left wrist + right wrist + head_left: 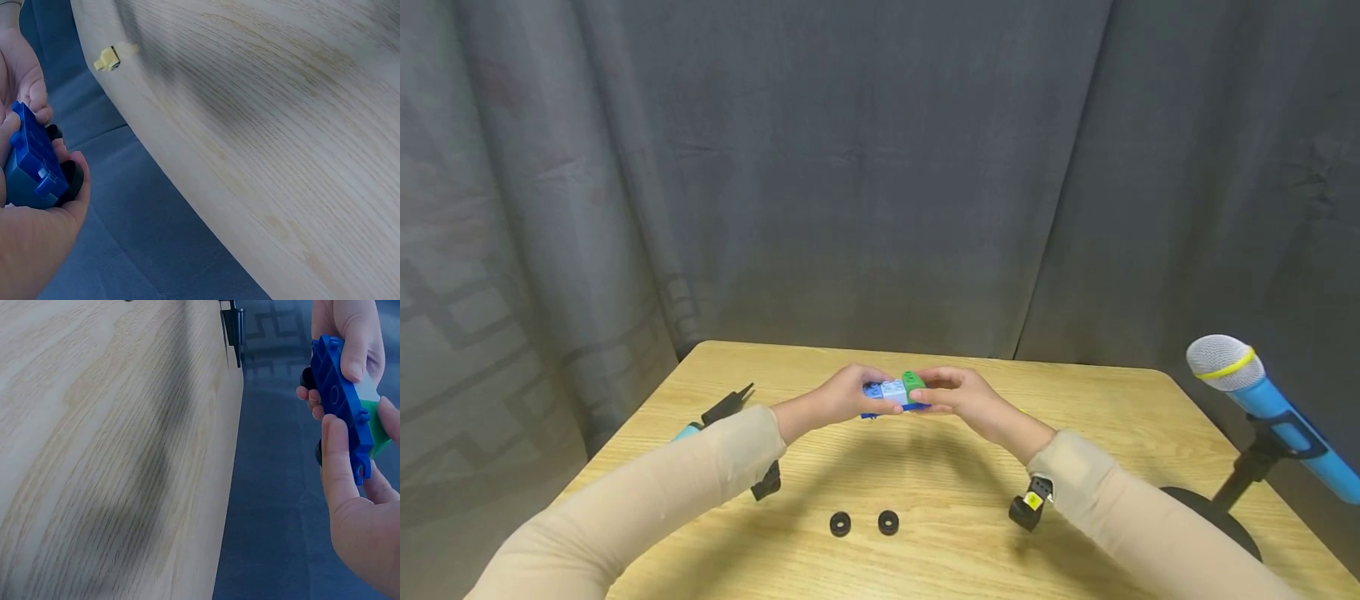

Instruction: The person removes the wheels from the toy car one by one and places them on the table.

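Both hands hold a toy block car [893, 390] above the table. It has a blue base [340, 394], light blue bricks and a green brick [913, 383] on top. Fingers of the left hand [842, 393] and its thumb grip one end. At the green end, the right hand [973, 404] pinches the car between thumb and fingers. The underside of the base faces both wrist views. Along one side sit black wheels [73, 181], partly covered by fingers. On the table nearer the person lie two loose black wheels [840, 523] [888, 522].
A blue microphone [1281, 417] on a black stand is at the right. Behind the left forearm, a black pointed item [727, 406] shows beside something light blue. A small yellow piece [108, 59] lies near the table edge. Grey curtains [850, 167] hang behind the table.
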Demonstrator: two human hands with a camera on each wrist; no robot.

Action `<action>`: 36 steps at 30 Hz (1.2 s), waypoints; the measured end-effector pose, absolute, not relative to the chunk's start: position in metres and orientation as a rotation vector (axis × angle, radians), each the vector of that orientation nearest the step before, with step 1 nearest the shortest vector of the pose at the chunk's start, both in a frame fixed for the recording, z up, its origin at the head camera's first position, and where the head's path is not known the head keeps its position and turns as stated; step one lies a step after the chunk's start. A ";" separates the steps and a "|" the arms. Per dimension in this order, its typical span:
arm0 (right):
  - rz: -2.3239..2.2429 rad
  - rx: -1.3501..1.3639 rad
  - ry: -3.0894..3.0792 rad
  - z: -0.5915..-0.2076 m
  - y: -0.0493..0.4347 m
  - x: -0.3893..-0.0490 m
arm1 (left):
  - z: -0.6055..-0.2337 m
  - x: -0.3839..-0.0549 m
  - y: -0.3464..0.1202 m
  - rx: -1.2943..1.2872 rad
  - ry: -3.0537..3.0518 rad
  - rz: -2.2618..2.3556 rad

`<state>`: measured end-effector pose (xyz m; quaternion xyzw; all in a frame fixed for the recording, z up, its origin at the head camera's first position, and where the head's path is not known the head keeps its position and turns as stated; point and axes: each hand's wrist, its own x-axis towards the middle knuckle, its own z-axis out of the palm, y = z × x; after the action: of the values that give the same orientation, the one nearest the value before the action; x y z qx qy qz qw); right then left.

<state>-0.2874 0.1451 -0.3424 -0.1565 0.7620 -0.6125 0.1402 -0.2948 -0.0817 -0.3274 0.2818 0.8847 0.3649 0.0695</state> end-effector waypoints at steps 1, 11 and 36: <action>-1.766 -0.453 2.213 -0.342 0.145 -0.287 | -0.327 -0.295 -0.082 0.844 2.661 1.097; -1.760 -0.409 2.255 -0.340 0.145 -0.288 | -0.324 -0.297 -0.081 0.805 2.670 1.077; -2.063 -0.157 2.340 -0.337 0.135 -0.285 | -0.336 -0.274 -0.067 0.236 1.973 2.088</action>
<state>-0.2852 0.1352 -0.3370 -0.0502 0.7490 -0.6606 0.0090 -0.2742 -0.0669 -0.3362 0.0811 0.6787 0.7183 0.1295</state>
